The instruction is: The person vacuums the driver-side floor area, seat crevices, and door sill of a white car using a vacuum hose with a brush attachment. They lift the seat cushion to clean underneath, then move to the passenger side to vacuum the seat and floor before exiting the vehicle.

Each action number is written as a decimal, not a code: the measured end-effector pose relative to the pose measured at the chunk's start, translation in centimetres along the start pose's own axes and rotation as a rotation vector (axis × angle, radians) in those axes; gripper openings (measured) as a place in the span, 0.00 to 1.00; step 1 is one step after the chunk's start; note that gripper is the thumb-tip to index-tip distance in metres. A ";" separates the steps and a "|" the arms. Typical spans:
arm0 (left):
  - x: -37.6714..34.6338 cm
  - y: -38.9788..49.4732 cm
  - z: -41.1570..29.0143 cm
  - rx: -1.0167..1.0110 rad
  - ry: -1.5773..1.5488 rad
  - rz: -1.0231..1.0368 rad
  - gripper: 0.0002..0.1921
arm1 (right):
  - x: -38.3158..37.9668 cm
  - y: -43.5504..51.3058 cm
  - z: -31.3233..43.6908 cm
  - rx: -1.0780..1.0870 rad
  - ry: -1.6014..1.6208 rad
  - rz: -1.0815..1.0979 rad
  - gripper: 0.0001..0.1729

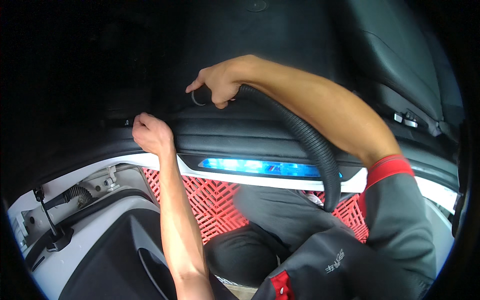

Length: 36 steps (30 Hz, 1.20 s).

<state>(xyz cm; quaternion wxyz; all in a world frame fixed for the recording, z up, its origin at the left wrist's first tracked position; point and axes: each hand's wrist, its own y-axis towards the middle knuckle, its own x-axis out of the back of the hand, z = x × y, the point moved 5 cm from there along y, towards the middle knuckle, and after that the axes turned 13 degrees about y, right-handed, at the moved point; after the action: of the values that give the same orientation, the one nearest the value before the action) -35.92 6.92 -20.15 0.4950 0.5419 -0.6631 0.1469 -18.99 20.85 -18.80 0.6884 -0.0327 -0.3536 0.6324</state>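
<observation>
My right hand (224, 83) grips the end of a black corrugated vacuum hose (313, 137) over the dark floor of a car. Its index finger stretches along the round hose mouth (197, 99). From there the hose bends down across the door sill, past the lit blue sill plate (258, 167). My left hand (152, 132) is at the black sill trim (240, 142), with its fingers curled. Beside it is a small part with a white symbol (126, 122). The left fingertips are hidden, so I cannot tell what they hold.
A car seat (405, 67) with seat controls (405, 119) stands at the right. The open door (112, 243) and its check strap (48, 213) are at lower left. Red grid flooring (213, 202) shows below the white body sill, around my bent legs (285, 213).
</observation>
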 end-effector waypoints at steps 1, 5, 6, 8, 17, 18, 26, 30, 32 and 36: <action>-0.1 0.0 0.1 0.033 0.042 0.027 0.20 | -0.1 -1.3 -0.2 -0.003 -0.052 -0.014 0.51; -0.1 -0.3 0.2 -0.008 0.057 0.022 0.21 | -0.2 -13.0 -3.2 -0.128 -0.322 -0.098 0.51; -0.1 -0.4 0.2 -0.006 0.058 0.019 0.21 | -1.2 -15.3 -4.2 -0.261 -0.394 -0.075 0.46; -0.5 -0.6 0.3 0.003 0.092 0.077 0.21 | -2.2 -18.8 -5.4 -0.321 -0.301 -0.123 0.48; -0.3 -0.5 0.6 -0.013 -0.106 0.019 0.18 | -1.2 -2.7 -2.0 0.141 -0.103 -0.065 0.52; -0.4 -0.5 0.8 -0.006 -0.187 0.017 0.17 | -1.6 0.6 -1.4 0.099 0.027 -0.006 0.54; -0.4 -0.6 1.2 -0.101 -0.240 -0.003 0.18 | -1.2 -4.5 -3.6 0.085 0.029 -0.020 0.52; -0.3 -0.9 0.8 -0.087 -0.191 -0.002 0.18 | -2.7 -18.9 -4.5 -0.258 -0.363 -0.199 0.47; -0.4 -1.0 0.7 -0.071 -0.150 0.025 0.18 | -2.0 -20.8 -5.4 -0.313 -0.271 -0.410 0.47; -0.1 -0.9 0.4 -0.073 -0.085 0.029 0.19 | -0.3 -17.9 -7.5 -0.298 -0.107 -0.485 0.49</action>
<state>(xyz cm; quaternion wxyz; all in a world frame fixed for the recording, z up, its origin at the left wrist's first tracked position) -35.35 6.31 -20.73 0.4836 0.5197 -0.6962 0.1067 0.11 20.04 -15.72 0.7876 -0.0143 -0.4759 0.3912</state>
